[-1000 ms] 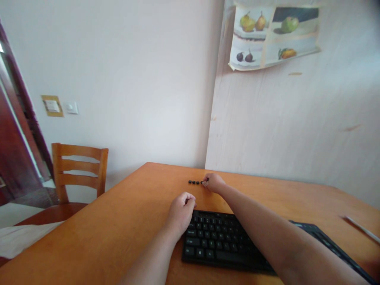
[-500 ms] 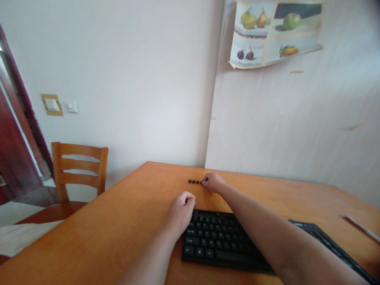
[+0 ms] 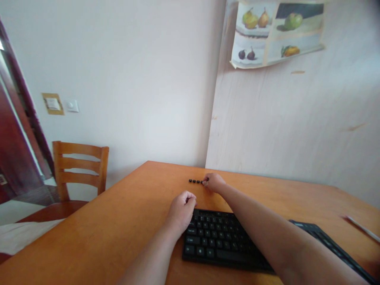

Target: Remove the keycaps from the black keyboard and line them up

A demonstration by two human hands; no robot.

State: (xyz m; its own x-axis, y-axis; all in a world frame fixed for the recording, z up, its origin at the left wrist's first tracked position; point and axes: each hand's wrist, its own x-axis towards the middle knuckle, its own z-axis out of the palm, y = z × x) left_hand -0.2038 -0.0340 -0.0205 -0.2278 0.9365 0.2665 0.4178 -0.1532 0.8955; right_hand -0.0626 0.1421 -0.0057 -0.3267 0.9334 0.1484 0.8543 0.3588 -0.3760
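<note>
A black keyboard [image 3: 219,237] lies on the wooden table [image 3: 130,213], partly hidden beneath my right forearm. Toward the table's far side, several small black pieces [image 3: 194,181] form a short row. My right hand [image 3: 213,182] is at the right end of that row, its fingertips pinched on a small black piece. Beside the keyboard's upper left corner rests my left hand [image 3: 182,209], with its fingers curled closed; whatever they may hold is hidden.
A second black keyboard [image 3: 317,233] lies at the right, with a thin pale stick [image 3: 363,228] beyond it. A wooden chair [image 3: 80,164] stands left of the table. The wall behind carries a fruit picture [image 3: 276,33].
</note>
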